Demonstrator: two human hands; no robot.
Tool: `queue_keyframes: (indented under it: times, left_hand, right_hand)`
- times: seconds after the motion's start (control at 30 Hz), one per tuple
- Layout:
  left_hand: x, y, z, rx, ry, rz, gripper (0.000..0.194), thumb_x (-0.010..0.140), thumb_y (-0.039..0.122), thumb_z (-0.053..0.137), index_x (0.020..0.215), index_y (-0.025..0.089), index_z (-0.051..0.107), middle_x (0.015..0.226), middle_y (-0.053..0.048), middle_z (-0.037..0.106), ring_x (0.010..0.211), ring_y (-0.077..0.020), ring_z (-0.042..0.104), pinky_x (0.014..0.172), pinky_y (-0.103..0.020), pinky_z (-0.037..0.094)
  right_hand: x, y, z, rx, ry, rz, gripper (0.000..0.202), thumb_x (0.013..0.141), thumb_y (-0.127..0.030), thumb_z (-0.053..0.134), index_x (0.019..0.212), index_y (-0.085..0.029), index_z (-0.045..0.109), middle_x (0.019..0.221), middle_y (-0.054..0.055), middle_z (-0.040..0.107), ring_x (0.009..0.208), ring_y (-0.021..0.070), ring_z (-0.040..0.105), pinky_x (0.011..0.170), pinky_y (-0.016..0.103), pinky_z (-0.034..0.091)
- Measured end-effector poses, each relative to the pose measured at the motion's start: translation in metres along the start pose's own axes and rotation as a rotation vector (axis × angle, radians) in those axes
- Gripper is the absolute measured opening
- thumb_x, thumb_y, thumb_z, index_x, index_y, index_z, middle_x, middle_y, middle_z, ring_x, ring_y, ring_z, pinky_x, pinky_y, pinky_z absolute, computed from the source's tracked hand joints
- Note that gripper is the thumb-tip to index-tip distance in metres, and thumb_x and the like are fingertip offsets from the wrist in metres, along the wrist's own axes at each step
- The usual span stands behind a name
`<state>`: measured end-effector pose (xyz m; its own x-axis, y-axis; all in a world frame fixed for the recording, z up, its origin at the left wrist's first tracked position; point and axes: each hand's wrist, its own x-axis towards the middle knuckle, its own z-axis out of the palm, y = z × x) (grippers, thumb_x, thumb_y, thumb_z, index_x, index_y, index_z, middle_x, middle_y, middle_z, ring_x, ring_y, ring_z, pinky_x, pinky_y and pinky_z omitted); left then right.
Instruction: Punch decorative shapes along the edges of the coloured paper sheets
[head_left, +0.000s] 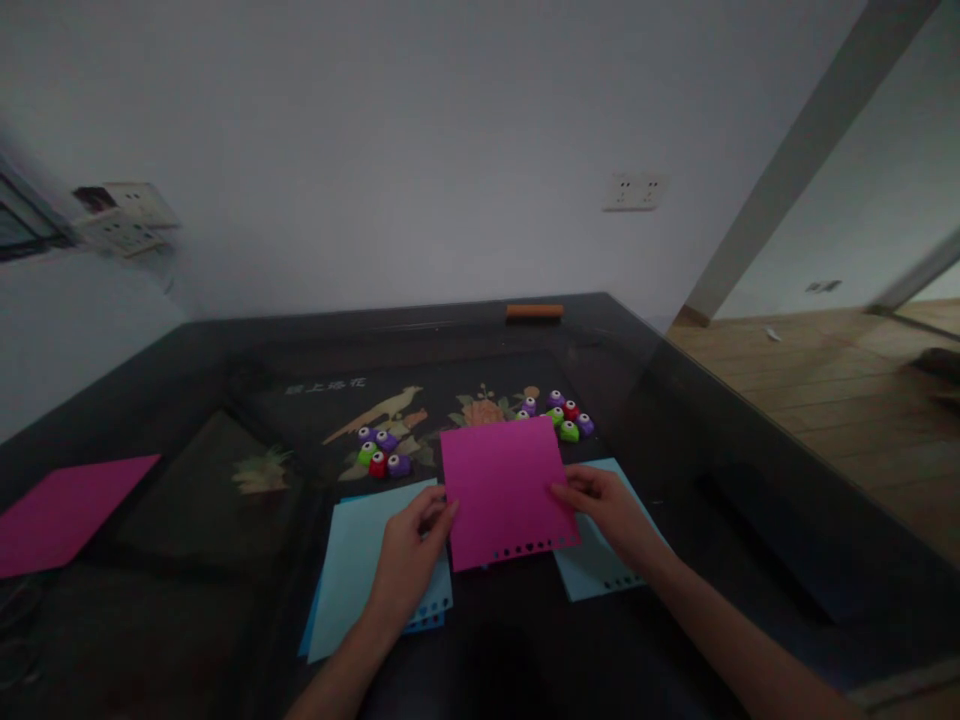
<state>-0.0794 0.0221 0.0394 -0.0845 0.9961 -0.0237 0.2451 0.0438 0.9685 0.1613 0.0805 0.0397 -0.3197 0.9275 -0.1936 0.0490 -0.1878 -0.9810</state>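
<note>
A magenta sheet of paper (506, 485), with a row of punched holes along its near edge, is held up between my hands. My left hand (414, 545) pinches its left edge with thumb and fingers. On the right edge, my right hand (606, 505) grips it the same way. Beneath my left hand lies a light blue sheet (352, 560) on top of a darker blue one (308, 630). Another light blue sheet (592, 570) lies under my right hand, partly covered by the magenta paper. Both blue piles show punched holes near the bottom.
Small one-eyed toys in purple, green and red sit in a left cluster (381, 455) and a right cluster (566, 418). Another magenta sheet (71, 510) lies far left on the dark glossy table (247, 560). An orange-brown stick (534, 312) rests by the wall.
</note>
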Motion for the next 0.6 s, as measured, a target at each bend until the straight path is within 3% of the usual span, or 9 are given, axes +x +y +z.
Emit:
queue_keyframes:
  times: [0.07, 0.4, 0.6]
  left_hand:
    - [-0.001, -0.001, 0.002, 0.026, -0.007, 0.029, 0.030, 0.079, 0.036, 0.054, 0.102, 0.018, 0.061, 0.077, -0.004, 0.069, 0.068, -0.0167, 0.063, 0.063, -0.024, 0.048]
    - [-0.001, -0.003, 0.005, 0.034, 0.175, 0.162, 0.024, 0.072, 0.035, 0.062, 0.085, 0.015, 0.063, 0.076, -0.005, 0.066, 0.072, -0.0178, 0.063, 0.062, -0.027, 0.051]
    - [-0.002, 0.005, 0.004, -0.081, 0.141, 0.171, 0.021, 0.067, 0.031, 0.067, 0.079, 0.015, 0.060, 0.070, -0.002, 0.065, 0.065, -0.0154, 0.062, 0.061, -0.028, 0.051]
  right_hand:
    - [0.000, 0.002, -0.001, 0.007, 0.035, -0.023, 0.028, 0.068, -0.042, 0.069, 0.082, -0.018, 0.065, 0.078, 0.004, 0.069, 0.070, 0.0178, 0.063, 0.069, 0.032, 0.047]
    - [-0.003, 0.003, -0.003, 0.009, 0.087, -0.155, 0.029, 0.061, -0.039, 0.074, 0.076, -0.016, 0.065, 0.069, 0.003, 0.066, 0.064, 0.0155, 0.060, 0.064, 0.030, 0.047]
    - [-0.011, -0.002, -0.009, 0.040, 0.114, -0.210, 0.027, 0.059, -0.036, 0.074, 0.075, -0.016, 0.065, 0.071, 0.002, 0.066, 0.062, 0.0137, 0.059, 0.062, 0.028, 0.046]
